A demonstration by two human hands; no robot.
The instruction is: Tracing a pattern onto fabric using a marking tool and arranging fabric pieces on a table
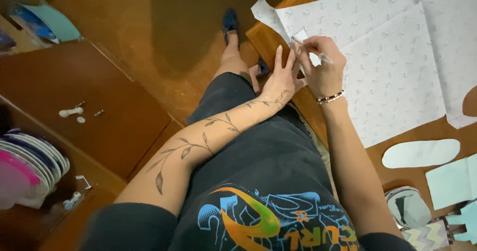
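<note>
My left hand (281, 79) lies flat with fingers spread at the near edge of a wooden table (266, 38), pressing on the edge of a large white patterned sheet (392, 57). My right hand (323, 64) is closed around a thin white pen (314, 52) whose tip rests on a small pale template piece (301, 35) lying on the sheet, just beside my left fingertips. A beaded bracelet circles my right wrist.
An oval pale cut-out (421, 153) and light blue pieces (452, 181) lie on the table at the right, near a tape dispenser (408, 206). A wooden cabinet (89, 107) stands left, with stacked plates (30, 166) beside it. My foot in a blue shoe (230, 21) rests on the floor.
</note>
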